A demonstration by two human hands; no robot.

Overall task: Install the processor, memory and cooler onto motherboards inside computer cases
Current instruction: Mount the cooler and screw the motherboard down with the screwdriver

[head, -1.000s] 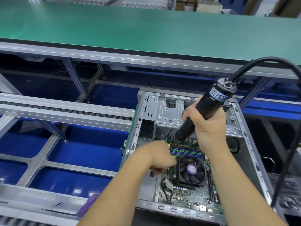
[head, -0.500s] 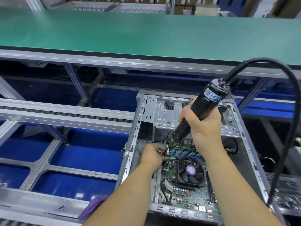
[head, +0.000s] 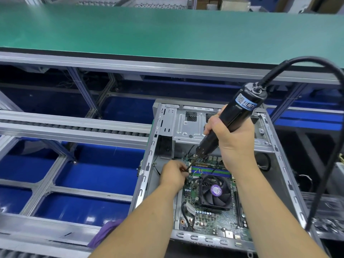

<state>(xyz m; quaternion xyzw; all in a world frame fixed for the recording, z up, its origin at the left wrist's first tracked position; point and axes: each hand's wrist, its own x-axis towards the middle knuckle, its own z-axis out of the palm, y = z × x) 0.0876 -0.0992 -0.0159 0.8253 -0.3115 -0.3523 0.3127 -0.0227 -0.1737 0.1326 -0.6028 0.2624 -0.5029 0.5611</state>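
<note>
1. The right hand [head: 233,140] wraps its grip around a black electric screwdriver [head: 229,123], tilted with its bit pointing down-left.
2. The left hand [head: 174,175] has curled fingers pinching at the bit's tip, beside the cooler fan [head: 216,192].
3. The fan sits on the motherboard [head: 210,218] inside the open computer case [head: 279,164].
4. A green table [head: 149,30] lies beyond.

Both hands [head: 233,138] [head: 174,175] curled, forearms extended.
</note>
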